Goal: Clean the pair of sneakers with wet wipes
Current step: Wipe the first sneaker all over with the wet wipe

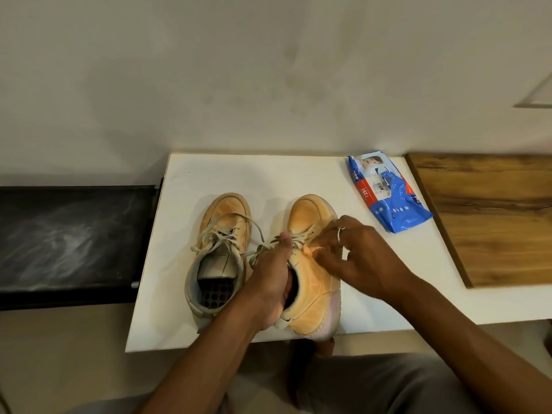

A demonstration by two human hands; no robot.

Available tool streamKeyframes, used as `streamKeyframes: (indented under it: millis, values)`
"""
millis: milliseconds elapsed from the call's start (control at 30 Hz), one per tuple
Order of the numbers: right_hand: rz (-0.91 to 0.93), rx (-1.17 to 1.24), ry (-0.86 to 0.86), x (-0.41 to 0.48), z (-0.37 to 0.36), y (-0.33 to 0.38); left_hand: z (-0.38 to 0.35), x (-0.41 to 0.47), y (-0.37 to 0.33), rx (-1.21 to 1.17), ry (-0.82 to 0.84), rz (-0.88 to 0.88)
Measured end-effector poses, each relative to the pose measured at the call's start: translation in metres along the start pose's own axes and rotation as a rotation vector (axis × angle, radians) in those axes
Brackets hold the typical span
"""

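Observation:
Two tan sneakers stand side by side on a white board (209, 174), toes pointing away from me. The left sneaker (221, 243) lies untouched with loose laces. My left hand (271, 282) grips the right sneaker (313, 294) at its opening, fingers inside the collar and thumb up by the laces. My right hand (355, 255), a ring on one finger, pinches a small crumpled wet wipe (312, 251) against that sneaker's upper beside the laces. A blue pack of wet wipes (388, 195) lies at the board's far right.
A wooden surface (490, 216) adjoins the board on the right. A dark black surface (68, 240) sits lower on the left. A plain wall rises behind. My lap in grey trousers (373, 386) is below the board's front edge.

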State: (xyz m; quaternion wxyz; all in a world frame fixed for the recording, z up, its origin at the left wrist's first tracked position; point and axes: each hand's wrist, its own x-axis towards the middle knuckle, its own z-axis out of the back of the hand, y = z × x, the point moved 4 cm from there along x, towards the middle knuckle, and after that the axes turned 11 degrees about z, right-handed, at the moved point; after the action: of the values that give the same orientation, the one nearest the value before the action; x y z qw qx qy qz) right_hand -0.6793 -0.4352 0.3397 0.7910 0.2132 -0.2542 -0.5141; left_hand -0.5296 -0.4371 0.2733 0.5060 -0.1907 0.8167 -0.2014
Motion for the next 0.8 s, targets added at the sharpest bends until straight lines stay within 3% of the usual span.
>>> streamKeyframes:
  millis: [100, 233, 400, 533, 700, 800]
  values:
    - [0.088, 0.069, 0.046, -0.009, -0.009, 0.014, 0.003, 0.0, 0.0, -0.017, 0.014, 0.001]
    - [-0.106, -0.064, -0.014, 0.001, -0.001, -0.008, 0.0, 0.001, 0.001, 0.013, -0.007, -0.007]
    - [0.065, 0.063, 0.05, -0.001, -0.009, 0.008, 0.006, 0.003, 0.001, 0.014, -0.005, -0.01]
    - [-0.075, -0.167, 0.037, 0.012, 0.0, -0.013, 0.001, 0.005, 0.002, 0.029, -0.023, -0.006]
    - [0.071, 0.065, 0.107, 0.007, -0.005, 0.007, 0.005, 0.005, 0.002, 0.011, -0.006, -0.01]
    - [0.029, -0.185, 0.054, 0.014, 0.005, -0.002, 0.003, 0.004, 0.001, 0.033, -0.027, -0.008]
